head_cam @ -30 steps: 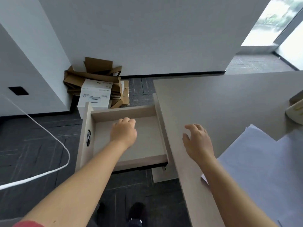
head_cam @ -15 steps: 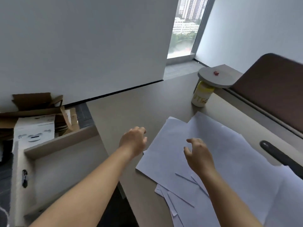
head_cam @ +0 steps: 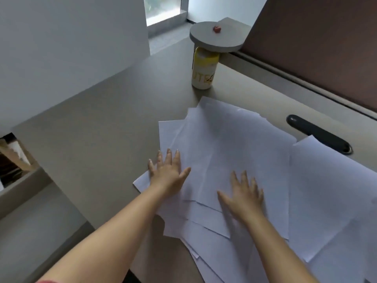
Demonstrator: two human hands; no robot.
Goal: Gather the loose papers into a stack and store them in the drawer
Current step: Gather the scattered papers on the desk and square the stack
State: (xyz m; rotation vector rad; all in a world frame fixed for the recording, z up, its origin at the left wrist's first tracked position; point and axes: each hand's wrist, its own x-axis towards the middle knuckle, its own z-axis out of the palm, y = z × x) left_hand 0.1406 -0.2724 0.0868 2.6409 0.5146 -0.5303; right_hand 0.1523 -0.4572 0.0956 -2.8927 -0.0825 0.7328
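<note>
Centre-right of frame: loose white paper sheets (head_cam: pixel 234 144) fanned across grey desk (head_cam: pixel 98 139). Left hand (head_cam: pixel 169 174) and right hand (head_cam: pixel 243 196) flat, fingers spread, gripping nothing (best swept inward, edges squared). Open drawer (head_cam: pixel 22 180), far left.

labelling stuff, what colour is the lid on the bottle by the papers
Yellow lid on a whitish bottle, seen in the head view.

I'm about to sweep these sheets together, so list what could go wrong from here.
1. The papers overhang the near edge of the desk; a sweep by the left hand or right hand may drop some.
2. One sheet overlaps the black handle and could snag.
3. The bottle stands close behind and might tip.
</note>
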